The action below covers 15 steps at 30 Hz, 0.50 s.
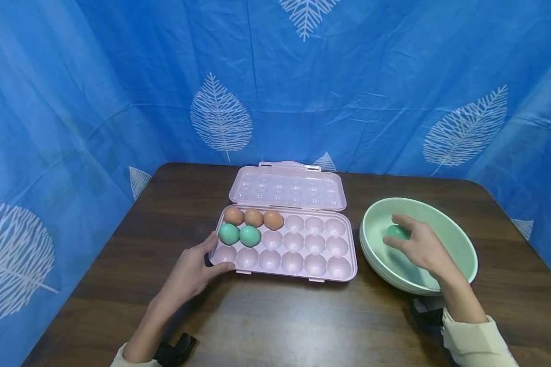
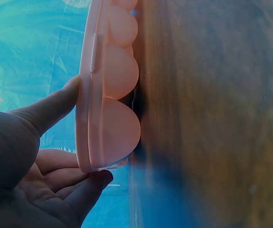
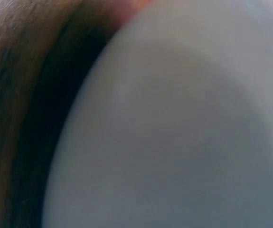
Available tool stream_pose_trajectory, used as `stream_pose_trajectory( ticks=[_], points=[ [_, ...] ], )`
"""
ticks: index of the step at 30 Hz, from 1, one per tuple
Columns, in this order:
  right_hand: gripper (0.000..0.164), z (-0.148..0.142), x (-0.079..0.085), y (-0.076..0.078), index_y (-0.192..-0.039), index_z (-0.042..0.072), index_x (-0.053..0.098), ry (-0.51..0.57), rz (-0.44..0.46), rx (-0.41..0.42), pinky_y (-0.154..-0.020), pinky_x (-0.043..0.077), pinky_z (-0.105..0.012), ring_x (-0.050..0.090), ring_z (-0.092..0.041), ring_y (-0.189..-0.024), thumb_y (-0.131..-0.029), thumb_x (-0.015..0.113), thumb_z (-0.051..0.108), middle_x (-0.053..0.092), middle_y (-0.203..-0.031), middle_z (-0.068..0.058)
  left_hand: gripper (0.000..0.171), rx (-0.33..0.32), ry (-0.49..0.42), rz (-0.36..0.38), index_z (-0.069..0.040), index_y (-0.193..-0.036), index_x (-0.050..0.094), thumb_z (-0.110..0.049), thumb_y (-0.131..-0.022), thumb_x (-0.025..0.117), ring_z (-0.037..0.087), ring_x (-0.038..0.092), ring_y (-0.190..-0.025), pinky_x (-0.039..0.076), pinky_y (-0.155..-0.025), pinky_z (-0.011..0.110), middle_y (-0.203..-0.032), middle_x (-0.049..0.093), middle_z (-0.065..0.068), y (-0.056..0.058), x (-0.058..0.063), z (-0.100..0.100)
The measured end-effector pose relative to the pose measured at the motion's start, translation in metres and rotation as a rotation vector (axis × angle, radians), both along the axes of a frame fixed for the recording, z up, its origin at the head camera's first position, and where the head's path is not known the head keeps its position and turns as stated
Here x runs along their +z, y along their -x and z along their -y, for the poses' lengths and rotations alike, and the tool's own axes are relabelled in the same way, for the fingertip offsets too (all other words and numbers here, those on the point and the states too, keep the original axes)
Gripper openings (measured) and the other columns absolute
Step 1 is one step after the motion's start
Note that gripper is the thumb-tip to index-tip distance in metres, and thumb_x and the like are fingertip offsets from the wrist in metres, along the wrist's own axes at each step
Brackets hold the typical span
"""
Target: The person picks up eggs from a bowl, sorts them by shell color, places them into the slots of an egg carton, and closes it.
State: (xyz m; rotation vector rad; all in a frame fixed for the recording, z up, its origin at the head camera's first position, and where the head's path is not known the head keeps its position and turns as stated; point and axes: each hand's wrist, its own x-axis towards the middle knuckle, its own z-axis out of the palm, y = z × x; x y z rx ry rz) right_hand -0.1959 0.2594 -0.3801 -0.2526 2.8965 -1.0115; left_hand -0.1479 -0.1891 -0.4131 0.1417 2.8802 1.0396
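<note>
A pale pink egg tray [image 1: 292, 259] lies with its lid [image 1: 288, 184] folded back. Three brown eggs [image 1: 253, 217] fill the left part of its back row; two green eggs [image 1: 240, 235] sit in the row before them. My left hand [image 1: 192, 267] grips the tray's front left corner, thumb on the front rim and fingers at the side. In the left wrist view the thumb [image 2: 55, 107] presses the tray's edge [image 2: 82, 128]. Over the light green bowl [image 1: 376, 216], my right hand [image 1: 420, 244] has thumb and fingers around a green egg [image 1: 398, 232], partly hidden.
The bowl stands right of the tray, close to its side, and looks stacked on another bowl. A dark wooden table [image 1: 266, 321] carries everything. Behind it hangs a blue cloth [image 1: 372, 66] with white leaf prints. The bowl's blurred outer wall [image 3: 174, 142] fills most of the right wrist view.
</note>
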Motion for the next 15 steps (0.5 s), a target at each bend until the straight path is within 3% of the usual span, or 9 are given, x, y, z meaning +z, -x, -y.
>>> stream_pose_trajectory(
  ticks=[4, 10, 15],
  points=[
    [0.059, -0.0008, -0.0023, -0.0002, -0.130, -0.012, 0.041, -0.039, 0.017, 0.009, -0.091, 0.033, -0.059, 0.038, -0.045, -0.118, -0.087, 0.061, 0.023, 0.044, -0.128, -0.031, 0.088, 0.007, -0.002, 0.010, -0.001, -0.139, 0.035, -0.045, -0.073, 0.072, 0.033, 0.030, -0.129, 0.033, -0.097, 0.047, -0.143, 0.030, 0.015, -0.0002, 0.0001, 0.0001],
    [0.049, 0.0050, -0.0070, 0.0001, -0.120, -0.013, 0.051, -0.207, 0.041, 0.021, -0.086, 0.038, -0.057, 0.048, -0.043, -0.107, -0.082, 0.066, 0.013, 0.051, -0.120, -0.031, 0.088, 0.014, 0.001, 0.023, -0.001, -0.139, 0.035, -0.046, -0.073, 0.072, 0.033, 0.030, -0.129, 0.032, -0.097, 0.047, -0.144, 0.030, 0.014, -0.0002, 0.0004, 0.0002],
    [0.049, 0.0063, -0.0087, -0.0005, -0.119, -0.013, 0.052, -0.241, 0.038, 0.014, -0.084, 0.039, -0.057, 0.050, -0.043, -0.103, -0.080, 0.067, 0.013, 0.052, -0.117, -0.032, 0.088, 0.012, -0.002, 0.018, -0.001, -0.139, 0.035, -0.045, -0.073, 0.072, 0.033, 0.030, -0.129, 0.033, -0.097, 0.047, -0.143, 0.030, 0.014, 0.0001, 0.0010, -0.0005]
  ],
)
